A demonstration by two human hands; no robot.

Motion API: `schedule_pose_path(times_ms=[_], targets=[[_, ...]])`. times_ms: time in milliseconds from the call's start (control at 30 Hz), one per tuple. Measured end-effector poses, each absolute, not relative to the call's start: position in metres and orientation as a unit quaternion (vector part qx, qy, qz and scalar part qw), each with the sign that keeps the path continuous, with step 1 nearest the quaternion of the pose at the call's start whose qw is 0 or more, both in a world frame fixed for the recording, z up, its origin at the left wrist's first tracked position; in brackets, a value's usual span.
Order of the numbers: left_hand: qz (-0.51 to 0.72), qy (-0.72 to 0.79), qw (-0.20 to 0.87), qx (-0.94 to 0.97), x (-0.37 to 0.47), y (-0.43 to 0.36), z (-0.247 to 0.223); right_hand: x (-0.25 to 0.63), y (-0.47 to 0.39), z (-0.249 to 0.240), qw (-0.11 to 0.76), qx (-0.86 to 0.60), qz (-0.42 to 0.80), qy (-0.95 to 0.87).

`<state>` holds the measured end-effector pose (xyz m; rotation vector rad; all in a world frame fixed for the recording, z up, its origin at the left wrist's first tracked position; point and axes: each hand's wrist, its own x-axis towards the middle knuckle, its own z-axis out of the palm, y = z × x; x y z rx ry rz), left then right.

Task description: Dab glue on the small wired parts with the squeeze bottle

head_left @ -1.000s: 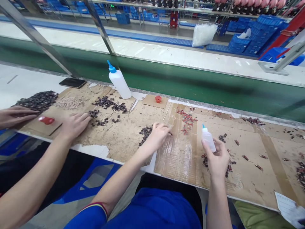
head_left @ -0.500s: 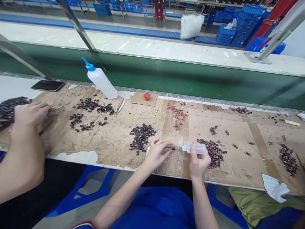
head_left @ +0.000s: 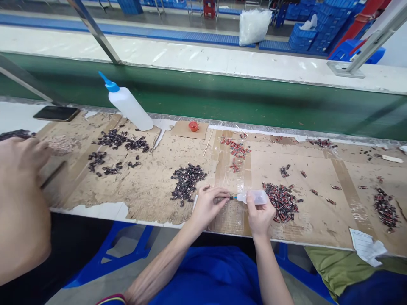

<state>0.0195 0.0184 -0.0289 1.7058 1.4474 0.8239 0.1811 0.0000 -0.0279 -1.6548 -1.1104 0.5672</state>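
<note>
My left hand [head_left: 209, 205] pinches a small dark part [head_left: 231, 197] between thumb and fingertips, just above the cardboard. My right hand [head_left: 261, 214] is closed around a small translucent squeeze bottle [head_left: 254, 197], held on its side. Its thin blue-green tip points left and meets the dark part, or comes very close to it. Left of my left hand lies a pile of small black parts [head_left: 187, 181]. A heap of red-and-black parts [head_left: 282, 202] sits right beside my right hand. Beyond my hands is a cluster of red parts [head_left: 234, 147].
A large white bottle with a blue nozzle [head_left: 130, 108] leans at the back left. A red cap [head_left: 193, 126] lies on a cardboard square, near a thin stick [head_left: 208, 142]. At far left is a co-worker's hand [head_left: 23, 156], near a phone [head_left: 57, 113].
The squeeze bottle in my right hand has moved left, bringing its tip up to the dark part. My left hand keeps its pinch. The co-worker's hand has shifted left.
</note>
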Motion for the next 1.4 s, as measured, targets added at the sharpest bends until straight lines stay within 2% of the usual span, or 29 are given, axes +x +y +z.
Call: schedule_pose_path(times_ms=[500, 867, 1100, 1167, 1233, 1300, 1400], targets=[[0.33, 0.563, 0.373, 0.66, 0.019, 0.019, -0.031, 0.182, 0.001, -0.024, 0.528, -0.688, 0.23, -0.441], [0.318, 0.564, 0.382, 0.66, 0.019, 0.019, -0.03, 0.182, 0.001, -0.03, 0.508, -0.691, 0.243, -0.453], [0.322, 0.551, 0.354, 0.684, 0.018, 0.019, -0.031, 0.183, 0.006, -0.023, 0.574, -0.679, 0.236, -0.394], [0.331, 0.53, 0.341, 0.702, 0.016, 0.019, -0.033, 0.187, 0.01, -0.017, 0.535, -0.703, 0.241, -0.402], [0.346, 0.51, 0.328, 0.716, 0.013, 0.018, -0.035, 0.191, 0.015, -0.008, 0.454, -0.753, 0.209, -0.429], [0.365, 0.499, 0.317, 0.719, 0.009, 0.017, -0.036, 0.193, 0.021, 0.001, 0.391, -0.787, 0.118, -0.463], [0.384, 0.487, 0.314, 0.718, 0.004, 0.014, -0.034, 0.188, 0.032, 0.012, 0.367, -0.759, -0.005, -0.538]])
